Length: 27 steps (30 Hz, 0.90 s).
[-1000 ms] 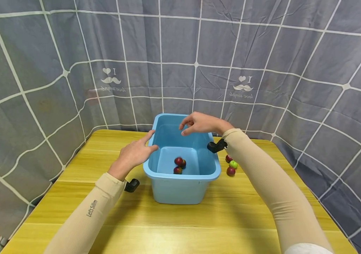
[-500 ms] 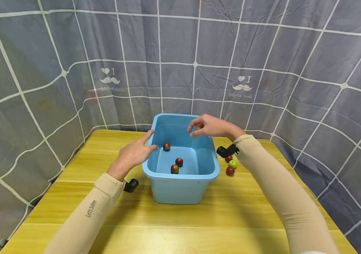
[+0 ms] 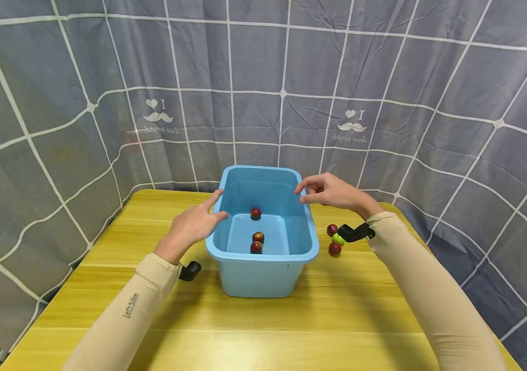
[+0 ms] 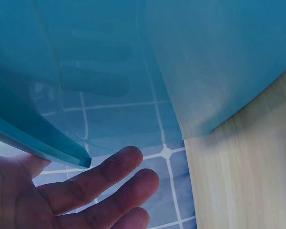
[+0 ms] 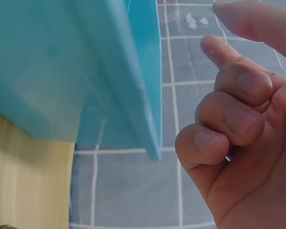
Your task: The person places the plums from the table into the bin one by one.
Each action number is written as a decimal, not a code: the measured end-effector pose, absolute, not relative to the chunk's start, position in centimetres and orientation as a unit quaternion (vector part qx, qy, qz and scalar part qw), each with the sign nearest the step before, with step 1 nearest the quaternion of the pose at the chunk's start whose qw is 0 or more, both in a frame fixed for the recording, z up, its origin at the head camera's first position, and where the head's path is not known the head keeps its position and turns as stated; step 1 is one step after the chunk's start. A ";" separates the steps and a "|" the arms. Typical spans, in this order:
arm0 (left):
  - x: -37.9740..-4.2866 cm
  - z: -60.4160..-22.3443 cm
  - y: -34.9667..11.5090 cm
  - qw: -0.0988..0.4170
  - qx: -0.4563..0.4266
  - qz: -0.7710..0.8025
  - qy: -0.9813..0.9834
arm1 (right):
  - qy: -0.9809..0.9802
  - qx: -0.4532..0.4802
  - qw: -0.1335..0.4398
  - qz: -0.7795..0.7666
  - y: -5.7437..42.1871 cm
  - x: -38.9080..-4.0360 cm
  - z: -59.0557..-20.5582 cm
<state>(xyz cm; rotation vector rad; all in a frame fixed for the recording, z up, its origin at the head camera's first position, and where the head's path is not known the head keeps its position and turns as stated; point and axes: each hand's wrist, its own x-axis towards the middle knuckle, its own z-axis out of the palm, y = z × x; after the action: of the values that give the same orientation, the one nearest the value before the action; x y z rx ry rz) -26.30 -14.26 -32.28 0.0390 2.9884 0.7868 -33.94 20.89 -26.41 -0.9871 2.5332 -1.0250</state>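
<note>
A light blue plastic tub (image 3: 263,278) stands in the middle of the table. Three small red plum-like fruits lie on its floor: one farther back (image 3: 256,213), and two close together, a red-yellow fruit (image 3: 258,237) and a dark red fruit (image 3: 256,248). My left hand (image 3: 194,225) rests at the left rim, its thumb over the edge; in the left wrist view its fingers (image 4: 126,191) extend loosely beneath the rim. My right hand (image 3: 330,191) hovers at the right rim, holding nothing. In the right wrist view, its thumb and index finger are apart while the other fingers (image 5: 229,119) curl.
Right of the tub, two dark red fruits, one behind (image 3: 332,230) and one in front (image 3: 334,249), lie with a bright green fruit (image 3: 338,238) between them. A grey checked curtain (image 3: 263,118) hangs behind the wooden table (image 3: 263,335).
My right hand has moved rightward from over the tub to its right rim. The fruits in the tub have rolled about, one ending farther back. My left hand has stayed at the left rim.
</note>
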 end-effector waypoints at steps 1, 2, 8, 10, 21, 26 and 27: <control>-26.3 -32.3 -14.3 0.025 0.013 0.255 0.967 | 0.865 -0.331 0.118 -0.358 21.3 -33.9 -26.6; -26.3 -32.3 -14.3 0.025 0.013 0.255 0.967 | 0.864 -0.326 0.118 -0.365 21.6 -33.8 -26.7; -26.3 -32.3 -14.2 0.023 0.012 0.257 0.966 | 0.859 -0.302 0.114 -0.398 23.7 -33.4 -28.0; -26.2 -32.3 -14.2 0.024 0.013 0.258 0.966 | 0.855 -0.301 0.114 -0.406 24.3 -33.4 -28.6; -26.3 -32.4 -14.2 0.025 0.011 0.256 0.966 | 0.837 -0.290 0.102 -0.453 26.6 -33.6 -31.3; -26.3 -32.5 -14.2 0.024 0.013 0.257 0.966 | 0.836 -0.269 0.103 -0.467 27.5 -33.7 -32.7; -26.3 -32.5 -14.2 0.023 0.012 0.257 0.966 | 0.836 -0.265 0.104 -0.469 27.7 -33.7 -33.0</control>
<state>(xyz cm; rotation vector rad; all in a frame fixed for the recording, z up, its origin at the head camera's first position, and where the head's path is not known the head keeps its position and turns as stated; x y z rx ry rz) -26.29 -14.16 -32.45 0.0383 2.9918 0.7953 -33.73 27.74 -33.05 -0.7813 2.4666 -1.3831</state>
